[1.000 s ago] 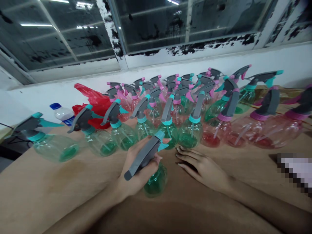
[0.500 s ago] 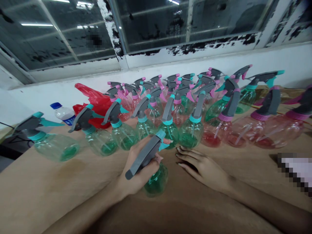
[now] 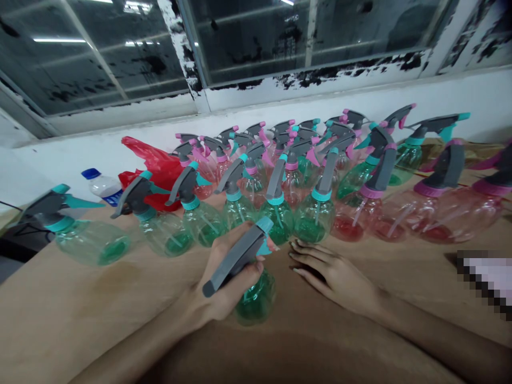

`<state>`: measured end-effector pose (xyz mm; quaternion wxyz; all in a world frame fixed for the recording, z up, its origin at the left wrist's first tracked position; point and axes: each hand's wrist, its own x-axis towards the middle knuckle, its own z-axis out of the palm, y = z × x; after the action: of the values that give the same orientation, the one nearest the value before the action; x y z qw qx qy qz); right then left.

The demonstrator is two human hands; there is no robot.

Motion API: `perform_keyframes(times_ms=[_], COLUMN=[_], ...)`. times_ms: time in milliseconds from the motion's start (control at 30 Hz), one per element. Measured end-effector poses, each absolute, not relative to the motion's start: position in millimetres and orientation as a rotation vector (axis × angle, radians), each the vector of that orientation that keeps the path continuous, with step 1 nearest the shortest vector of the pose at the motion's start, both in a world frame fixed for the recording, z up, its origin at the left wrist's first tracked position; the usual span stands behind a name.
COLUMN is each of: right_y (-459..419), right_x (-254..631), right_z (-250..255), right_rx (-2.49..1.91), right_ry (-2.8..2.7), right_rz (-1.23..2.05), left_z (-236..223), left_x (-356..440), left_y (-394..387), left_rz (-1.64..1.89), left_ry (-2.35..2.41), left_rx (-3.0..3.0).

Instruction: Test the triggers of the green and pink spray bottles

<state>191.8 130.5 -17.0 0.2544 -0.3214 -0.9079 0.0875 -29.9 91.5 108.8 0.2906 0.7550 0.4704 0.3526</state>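
My left hand (image 3: 228,282) is wrapped round the neck of a green spray bottle (image 3: 256,304) with a grey and teal trigger head, its index finger by the trigger. The bottle stands close to my body; its collar is hidden by my fingers. To the right, my right hand (image 3: 332,269) rests on the table with its fingers stretched out and nothing in them. Its fingertips lie just in front of another green spray bottle (image 3: 314,221) in the front row. Some green liquid shows in the bottoms of the front green bottles.
Rows of green and pink spray bottles (image 3: 362,213) span the wooden table (image 3: 160,309) up to the white wall. At the back left are a red plastic bag (image 3: 154,162) and a blue-capped water bottle (image 3: 104,185). A pixelated patch covers something at the right edge.
The trigger head in my left hand has dipped very slightly, and the fingers by the trigger have shifted a little. My right hand stays in place.
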Motion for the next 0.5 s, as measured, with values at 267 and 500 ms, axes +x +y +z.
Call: perform_keyframes(times_ms=[267, 500], right_y=[130.3, 130.3], right_x=[192.0, 192.2], right_z=[-15.6, -14.4], right_rx=[-0.871, -0.876], right_ry=[-2.461, -2.475], right_rz=[0.242, 0.256], left_z=[108.5, 103.1], left_x=[-26.4, -21.0], left_y=[91.0, 92.1], left_rz=[0.968, 1.094], left_ry=[1.301, 1.386], left_rx=[1.989, 1.981])
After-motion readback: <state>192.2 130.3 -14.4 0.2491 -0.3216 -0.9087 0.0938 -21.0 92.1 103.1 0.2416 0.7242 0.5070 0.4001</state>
